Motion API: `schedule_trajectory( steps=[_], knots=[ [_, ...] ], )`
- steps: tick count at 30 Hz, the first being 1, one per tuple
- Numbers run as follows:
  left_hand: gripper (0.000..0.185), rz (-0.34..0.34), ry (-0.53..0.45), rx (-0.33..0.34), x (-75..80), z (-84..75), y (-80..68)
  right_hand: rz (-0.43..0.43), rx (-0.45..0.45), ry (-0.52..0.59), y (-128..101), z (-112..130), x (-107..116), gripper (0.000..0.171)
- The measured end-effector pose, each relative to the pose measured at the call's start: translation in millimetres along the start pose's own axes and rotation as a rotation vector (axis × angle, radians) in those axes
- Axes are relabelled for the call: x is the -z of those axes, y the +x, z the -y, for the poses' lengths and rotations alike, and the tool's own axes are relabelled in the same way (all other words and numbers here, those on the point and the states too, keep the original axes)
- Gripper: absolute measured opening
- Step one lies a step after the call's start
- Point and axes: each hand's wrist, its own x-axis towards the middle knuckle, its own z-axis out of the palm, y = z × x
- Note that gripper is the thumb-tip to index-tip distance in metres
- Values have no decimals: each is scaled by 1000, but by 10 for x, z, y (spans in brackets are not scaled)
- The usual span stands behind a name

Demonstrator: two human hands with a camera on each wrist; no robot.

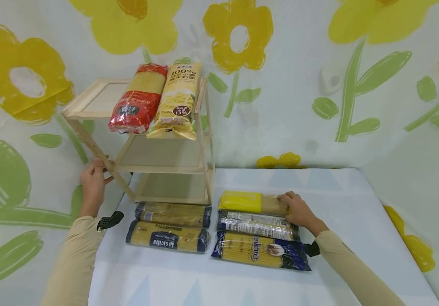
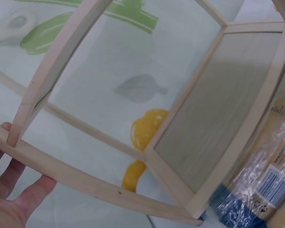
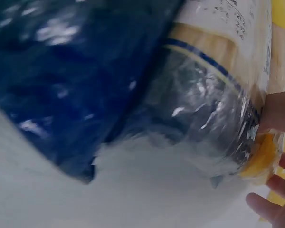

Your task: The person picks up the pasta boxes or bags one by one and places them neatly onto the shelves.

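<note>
Hands working at the wooden rack (image 1: pixel 166 170) and the yellow pasta packet (image 1: pixel 251 202) on the desk (image 1: pixel 357 221).

The left hand (image 1: pixel 92 183) is gripping the rack's slanted left leg, while the right hand (image 1: pixel 297 210) is curling its fingers over the right end of the yellow packet, lying farthest in the right-hand row just right of the rack's foot.

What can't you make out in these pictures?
- Right hand, head view: its fingertips curl over the yellow packet, so the grip is hidden.
- Right wrist view: motion blur smears the blue packet; no label reads.
- Left wrist view: the frame edge cuts off the shelf and most of the left hand.
</note>
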Motion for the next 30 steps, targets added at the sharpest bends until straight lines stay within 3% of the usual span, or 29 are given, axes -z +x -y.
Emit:
schedule_trajectory(
  steps=[6,13,20,25,30],
  knots=[
    [31,-64,-28,1,15,14,24,69,27,-17,124,25,38,67],
    [34,-44,-22,20,-59,-33,-36,65,-1,-99,199,28,20,60],
    [31,-51,-30,7,-109,-105,-85,65,4,-64,226,19,10,58],
    [33,-63,-11,18,-94,-54,-54,97,4,-58,202,-7,38,60],
    [36,-60,-3,19,-74,11,-15,110,-2,15,192,-14,89,58]
  ],
)
